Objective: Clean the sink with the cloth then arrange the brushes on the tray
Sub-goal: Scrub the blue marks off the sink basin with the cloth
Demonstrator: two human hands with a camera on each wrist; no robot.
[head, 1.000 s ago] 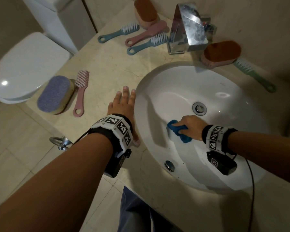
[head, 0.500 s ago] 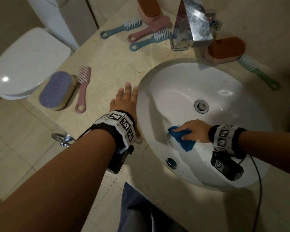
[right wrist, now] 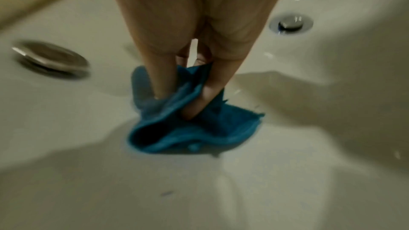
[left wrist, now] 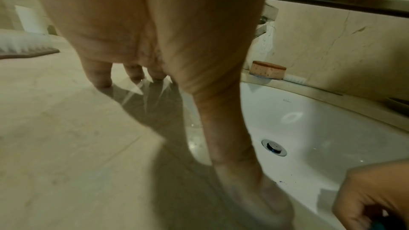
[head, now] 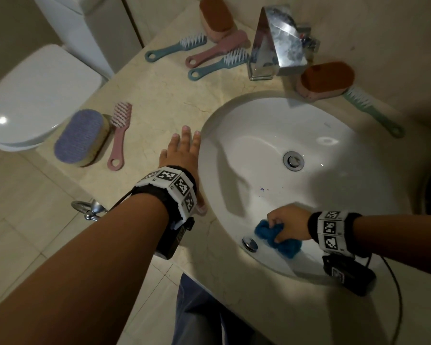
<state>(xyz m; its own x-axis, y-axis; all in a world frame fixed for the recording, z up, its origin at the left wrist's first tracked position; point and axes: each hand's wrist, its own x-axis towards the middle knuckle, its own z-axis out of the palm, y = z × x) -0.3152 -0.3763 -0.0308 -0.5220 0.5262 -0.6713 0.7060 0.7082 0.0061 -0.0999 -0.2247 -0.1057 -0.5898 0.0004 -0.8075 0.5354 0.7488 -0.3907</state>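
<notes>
The blue cloth (head: 278, 239) was bunched in the curled fingers (right wrist: 205, 93) of the right hand (head: 290, 224) and pressed to the sink (head: 358, 185) wall near the overflow (head: 250, 244), evidently for scrubbing. The left hand (head: 182, 155) was spread flat on the surface (head: 159, 95), fingers straight and holding nothing, seemingly for support.

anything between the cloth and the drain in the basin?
In the head view, only bare white sink with a few small dark specks lies between the blue cloth and the drain.
</notes>
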